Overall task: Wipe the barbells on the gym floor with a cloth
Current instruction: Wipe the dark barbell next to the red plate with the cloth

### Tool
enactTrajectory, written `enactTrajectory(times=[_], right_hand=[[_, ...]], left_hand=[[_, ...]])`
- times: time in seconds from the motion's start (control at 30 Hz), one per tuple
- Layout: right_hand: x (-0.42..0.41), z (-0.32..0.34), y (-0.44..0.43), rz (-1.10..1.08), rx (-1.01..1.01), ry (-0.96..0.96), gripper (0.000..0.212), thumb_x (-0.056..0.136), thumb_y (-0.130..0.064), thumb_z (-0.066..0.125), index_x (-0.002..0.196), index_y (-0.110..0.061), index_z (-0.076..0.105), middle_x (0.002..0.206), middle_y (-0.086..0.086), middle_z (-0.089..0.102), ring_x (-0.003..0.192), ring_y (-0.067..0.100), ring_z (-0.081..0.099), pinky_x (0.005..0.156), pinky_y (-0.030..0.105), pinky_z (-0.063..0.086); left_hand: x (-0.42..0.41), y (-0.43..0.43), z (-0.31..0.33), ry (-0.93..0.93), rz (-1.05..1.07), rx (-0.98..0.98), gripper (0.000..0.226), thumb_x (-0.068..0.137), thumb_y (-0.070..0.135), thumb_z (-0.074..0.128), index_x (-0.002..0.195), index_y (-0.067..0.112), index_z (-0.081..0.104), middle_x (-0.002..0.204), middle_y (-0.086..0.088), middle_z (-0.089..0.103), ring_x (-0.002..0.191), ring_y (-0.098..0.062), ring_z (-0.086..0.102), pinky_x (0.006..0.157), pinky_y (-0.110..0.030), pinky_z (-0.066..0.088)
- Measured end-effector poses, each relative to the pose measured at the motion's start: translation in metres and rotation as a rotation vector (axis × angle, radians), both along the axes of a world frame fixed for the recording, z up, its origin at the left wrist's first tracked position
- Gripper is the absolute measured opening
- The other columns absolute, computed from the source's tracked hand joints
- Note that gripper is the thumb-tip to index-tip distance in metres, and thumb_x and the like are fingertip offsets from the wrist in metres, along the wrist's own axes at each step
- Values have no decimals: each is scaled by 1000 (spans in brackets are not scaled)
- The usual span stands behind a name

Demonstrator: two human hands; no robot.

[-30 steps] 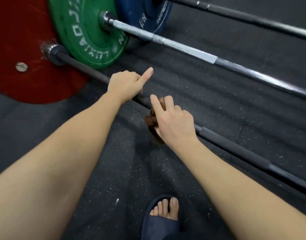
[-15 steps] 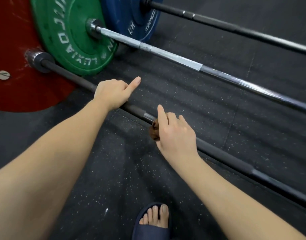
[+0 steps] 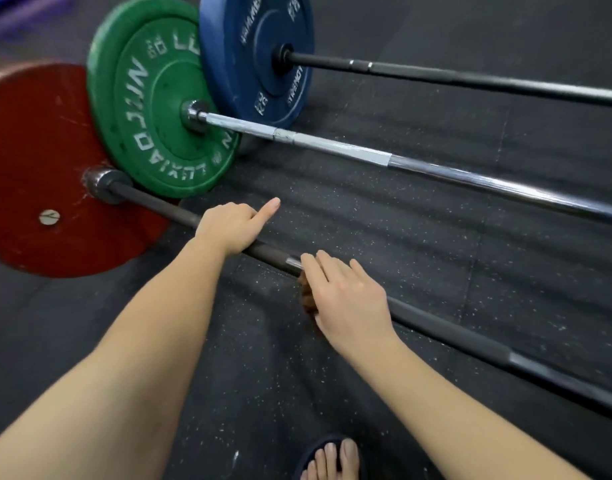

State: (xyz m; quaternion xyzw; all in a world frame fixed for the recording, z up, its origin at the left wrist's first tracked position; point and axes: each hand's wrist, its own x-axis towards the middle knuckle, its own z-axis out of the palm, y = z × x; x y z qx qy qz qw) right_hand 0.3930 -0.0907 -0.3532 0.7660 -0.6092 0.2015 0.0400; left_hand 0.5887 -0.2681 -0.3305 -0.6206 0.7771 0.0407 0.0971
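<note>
Step in hand: wiping the near barbell (image 3: 453,334), the first of three lying on the gym floor (image 3: 436,258).

Hand states:
- The left hand (image 3: 228,226) grips the shaft of the near barbell, just right of the red plate (image 3: 37,161). The fingers curl round the shaft and the index finger points away to the far right.
- The right hand (image 3: 349,299) lies flat over the same shaft, a short way right of the left hand. Its fingers are nearly straight and press the cloth (image 3: 307,299) onto the bar. The thumb is hidden.

Location of the task's thing: the brown cloth sits bunched under the right palm, against the shaft. Only its left edge shows.

Judged progress: the task appears to be at an early stage. Neither hand is on the middle barbell (image 3: 436,171) or the far barbell (image 3: 470,79).

Next move, as a judgement: slide the cloth along the shaft under firm downward pressure while the left hand steadies the bar against rolling. The long dark section to the right calls for a longer reach or a step sideways.

Count:
- Barbells: three, lying near one another and all running from left to right.
- Plates in view: three, one per bar. Red on the near bar, the green plate (image 3: 152,109) on the middle bar, the blue plate (image 3: 249,46) on the far bar.
- Cloths: one.
- Hands: two.
- One foot in a dark slipper (image 3: 332,459) shows at the near edge.
</note>
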Motion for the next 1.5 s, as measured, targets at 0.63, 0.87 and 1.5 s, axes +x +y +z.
enactTrajectory(times=[0.63, 0.87, 1.5], right_hand=[[24, 10, -18, -68, 79, -63, 59, 53, -7, 86, 108, -14, 66, 85, -2, 60, 56, 18, 56, 48, 26, 28], [2, 15, 5, -71, 168, -59, 75, 55, -7, 86, 123, -16, 57, 119, 1, 66, 97, 24, 68, 91, 47, 55], [-4, 1, 5, -103, 88, -48, 50, 54, -2, 79, 100, -10, 60, 88, 6, 64, 75, 27, 64, 73, 41, 52]], left_hand=[[5, 7, -6, 107, 14, -190, 111, 75, 91, -14, 64, 14, 65, 64, -2, 63, 70, -28, 59, 77, -42, 48], [0, 9, -1, 53, 17, -136, 102, 80, 88, -9, 67, 22, 67, 72, 0, 66, 77, -28, 61, 83, -43, 48], [-66, 71, -1, 107, -158, -160, 77, 101, 72, 15, 54, 16, 42, 53, -2, 54, 56, -20, 52, 55, -34, 29]])
